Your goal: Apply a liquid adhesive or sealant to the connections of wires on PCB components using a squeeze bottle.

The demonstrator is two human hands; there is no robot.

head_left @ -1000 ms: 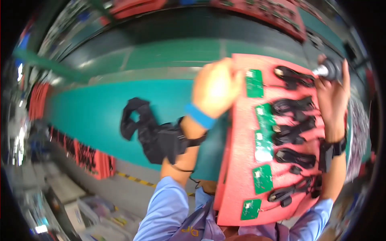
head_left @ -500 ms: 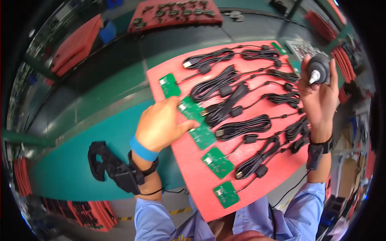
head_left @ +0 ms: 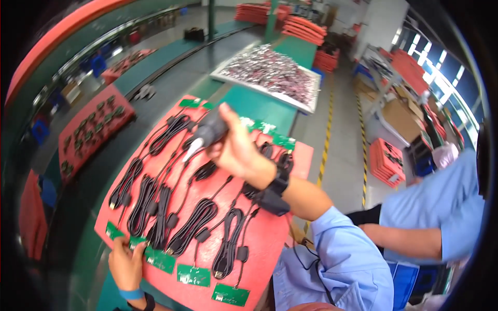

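My right hand is closed around a black squeeze bottle, whose white nozzle points down and to the left. It hangs over a pink foam sheet carrying several bundled black USB cables. Each cable seems to run to a small green circuit board, though some ends are covered. At the sheet's near left edge, my left hand rests with thumb and forefinger apart beside a green circuit board. Its other fingers are partly hidden. Another green board lies along the far edge, beyond my right wrist.
Beyond the foam sheet, a white tray heaped with small shiny parts sits on the green table. Another pink sheet with parts is at left. A co-worker's arm is close on the right. Stacked pink sheets stand on the floor.
The view has swung to the right, bringing the tray and a co-worker into sight. My right hand, still holding the bottle, is now over the cables. My left hand stays by the boards.
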